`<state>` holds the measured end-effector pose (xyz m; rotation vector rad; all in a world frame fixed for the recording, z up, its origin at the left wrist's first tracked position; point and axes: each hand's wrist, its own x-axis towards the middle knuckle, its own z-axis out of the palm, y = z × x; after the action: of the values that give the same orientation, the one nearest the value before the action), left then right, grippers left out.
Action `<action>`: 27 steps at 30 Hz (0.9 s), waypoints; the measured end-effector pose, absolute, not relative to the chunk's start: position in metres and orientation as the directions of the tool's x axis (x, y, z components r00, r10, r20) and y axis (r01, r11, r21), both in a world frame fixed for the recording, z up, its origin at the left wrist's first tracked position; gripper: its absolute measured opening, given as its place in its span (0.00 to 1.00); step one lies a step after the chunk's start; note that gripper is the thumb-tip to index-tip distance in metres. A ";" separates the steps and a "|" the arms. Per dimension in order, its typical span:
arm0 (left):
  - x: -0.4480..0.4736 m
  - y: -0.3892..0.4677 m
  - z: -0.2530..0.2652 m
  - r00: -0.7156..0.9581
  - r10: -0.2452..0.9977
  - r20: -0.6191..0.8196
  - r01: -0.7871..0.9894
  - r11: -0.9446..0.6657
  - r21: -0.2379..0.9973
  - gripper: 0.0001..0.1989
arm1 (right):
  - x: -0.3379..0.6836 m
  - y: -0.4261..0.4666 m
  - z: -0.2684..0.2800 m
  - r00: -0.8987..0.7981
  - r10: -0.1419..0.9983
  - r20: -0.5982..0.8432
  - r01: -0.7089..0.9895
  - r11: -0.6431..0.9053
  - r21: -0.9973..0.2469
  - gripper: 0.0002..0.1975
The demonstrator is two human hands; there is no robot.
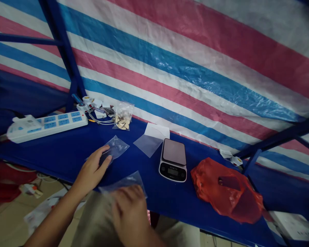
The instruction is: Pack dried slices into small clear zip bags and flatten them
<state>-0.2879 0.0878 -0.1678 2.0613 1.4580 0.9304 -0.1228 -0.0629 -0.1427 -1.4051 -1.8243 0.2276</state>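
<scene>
My left hand [94, 168] reaches over the blue table, thumb and index finger spread apart. Its fingertips are at the near edge of a clear plastic bag [118, 146] lying flat; I cannot tell how firmly they touch it. Close to the table's front edge, my right hand [131, 209] is curled and a little blurred, its fingers closed on another clear plastic bag [135, 179]. Further back lies a thin clear sheet or bag [148, 144], partly over a white paper [162, 131]. To its right stands a kitchen scale [173, 154] with nothing on its plate.
A red plastic bag [226, 188] spreads over the right of the table. A power strip [51, 124] lies at the left, beside tangled cables [100, 115]. A clear bag of pale pieces [123, 118] rests at the back, before a striped tarp [154, 65] and blue frame bars [64, 44].
</scene>
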 end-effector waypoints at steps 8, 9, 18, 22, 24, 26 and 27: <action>-0.282 0.078 -0.159 0.160 0.930 0.330 0.630 -0.354 0.691 0.22 | 0.011 0.104 -0.055 0.455 0.860 0.232 0.698 -0.183 -0.692 0.09; -0.283 0.076 -0.159 0.141 0.917 0.374 0.626 -0.375 0.684 0.20 | 0.020 0.120 -0.052 0.492 0.836 0.244 0.703 -0.215 -0.678 0.15; -0.328 0.044 -0.178 0.518 0.723 0.457 0.673 -0.674 0.304 0.23 | -0.043 0.036 -0.096 0.243 0.841 0.483 0.738 0.162 -0.655 0.16; -0.332 0.030 -0.185 0.655 0.611 0.445 0.577 -0.785 0.227 0.26 | -0.105 -0.011 -0.114 -0.127 0.874 0.470 0.749 0.395 -0.532 0.20; -0.331 0.026 -0.187 0.698 0.560 0.447 0.528 -0.824 0.207 0.27 | -0.123 -0.013 -0.118 -0.317 0.851 0.419 0.751 0.495 -0.438 0.22; -0.328 0.023 -0.188 0.712 0.529 0.463 0.504 -0.843 0.189 0.25 | -0.125 -0.003 -0.123 -0.383 0.866 0.321 0.778 0.490 -0.394 0.24; -0.328 0.022 -0.188 0.711 0.520 0.473 0.499 -0.847 0.182 0.23 | -0.121 0.003 -0.127 -0.366 0.891 0.270 0.805 0.448 -0.388 0.25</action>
<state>-0.3279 0.0222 -0.1876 2.8675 0.8543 0.8120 -0.1209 0.0027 -0.1268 -1.4251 -2.2654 0.2629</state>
